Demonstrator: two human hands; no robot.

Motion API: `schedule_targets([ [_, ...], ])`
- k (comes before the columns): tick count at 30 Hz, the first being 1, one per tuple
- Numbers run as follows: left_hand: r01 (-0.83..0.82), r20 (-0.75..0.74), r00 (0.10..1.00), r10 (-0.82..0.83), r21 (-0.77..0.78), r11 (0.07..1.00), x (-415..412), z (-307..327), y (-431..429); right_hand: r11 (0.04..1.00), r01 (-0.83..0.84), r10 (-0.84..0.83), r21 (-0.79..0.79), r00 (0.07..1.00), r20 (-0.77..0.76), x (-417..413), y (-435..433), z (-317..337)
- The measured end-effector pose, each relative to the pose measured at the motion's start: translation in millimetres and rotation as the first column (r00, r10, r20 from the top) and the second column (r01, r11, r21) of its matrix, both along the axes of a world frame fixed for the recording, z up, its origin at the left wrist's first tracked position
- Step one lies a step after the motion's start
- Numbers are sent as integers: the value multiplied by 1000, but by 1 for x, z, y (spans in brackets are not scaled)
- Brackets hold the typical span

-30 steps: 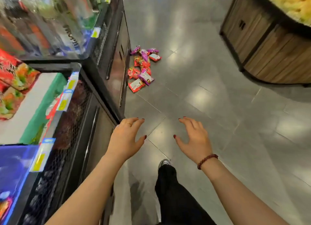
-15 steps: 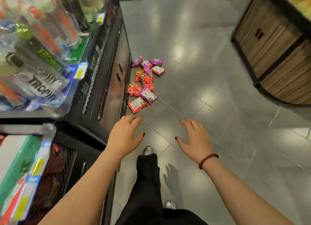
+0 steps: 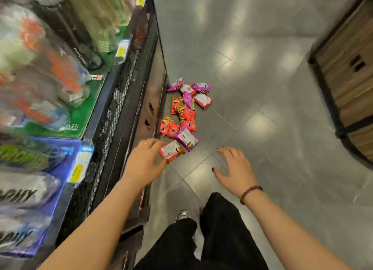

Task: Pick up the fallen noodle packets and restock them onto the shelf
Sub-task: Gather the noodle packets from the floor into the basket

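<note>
Several red and purple noodle packets (image 3: pixel 184 112) lie scattered on the grey tiled floor, close against the base of the shelf unit (image 3: pixel 129 100) on the left. My left hand (image 3: pixel 144 162) hovers open in front of the nearest red packet (image 3: pixel 171 151), overlapping its left edge in the view but holding nothing. My right hand (image 3: pixel 235 170) is stretched out open over the floor tiles, to the right of the pile, with a bead bracelet on its wrist.
The shelves on the left carry blurred bottled drinks (image 3: pixel 46 71) with price tags (image 3: pixel 121 51) on the edge. A wooden display stand (image 3: pixel 347 67) rises at the right. My dark trouser legs and a shoe (image 3: pixel 182 215) are at the bottom.
I have walked forward along the aisle, so the packets are now much nearer. Both hands stay open and outstretched; the left one now reaches the nearest packet.
</note>
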State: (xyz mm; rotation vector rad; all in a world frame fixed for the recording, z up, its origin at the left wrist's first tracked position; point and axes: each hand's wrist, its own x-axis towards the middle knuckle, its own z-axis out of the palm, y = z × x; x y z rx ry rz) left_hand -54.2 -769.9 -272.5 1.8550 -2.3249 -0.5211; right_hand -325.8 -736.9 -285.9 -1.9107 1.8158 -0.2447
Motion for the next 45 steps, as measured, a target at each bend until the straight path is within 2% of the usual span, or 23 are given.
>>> schedule_targets([
  [7,-248,-12,968,249,43,968,-14,-37,-112,988,-110,100,111,990,96,-29,-179,-47],
  [13,-554,-60,815,576,211,805,-27,-91,-188,961,-194,173,197,977,121,-37,-311,-108],
  [17,-637,-55,726,685,322,701,-26,-143,-225,931,-240,219,275,970,107,-27,-371,-165],
  [24,-811,-145,390,909,414,414,-31,-284,-272,898,-285,279,334,958,68,16,-429,-315],
  [27,-850,-172,84,981,501,161,-40,-359,-280,907,-254,234,337,967,99,35,-440,-385],
  [28,-842,-154,7,988,531,89,-42,-388,-281,908,-246,220,338,969,115,39,-442,-409],
  [32,-790,-3,-86,996,610,-66,-46,-510,-279,907,-197,156,373,978,135,49,-442,-504],
  [34,-749,42,-160,986,646,-149,-43,-566,-278,895,-183,148,406,982,117,50,-439,-552],
  [35,-715,64,-223,973,668,-207,-44,-586,-280,888,-182,145,421,982,117,50,-438,-575],
  [37,-596,95,-413,906,724,-347,-41,-635,-277,873,-172,124,457,983,134,51,-435,-616],
  [39,-364,135,-618,774,824,-434,-40,-669,-280,856,-149,77,495,983,164,53,-432,-649],
  [41,-136,189,-707,681,909,-394,-42,-687,-287,847,-109,9,520,981,191,55,-429,-676],
  [45,-25,209,-778,592,932,-361,-46,-713,-298,833,-50,-86,551,972,219,57,-426,-711],
])
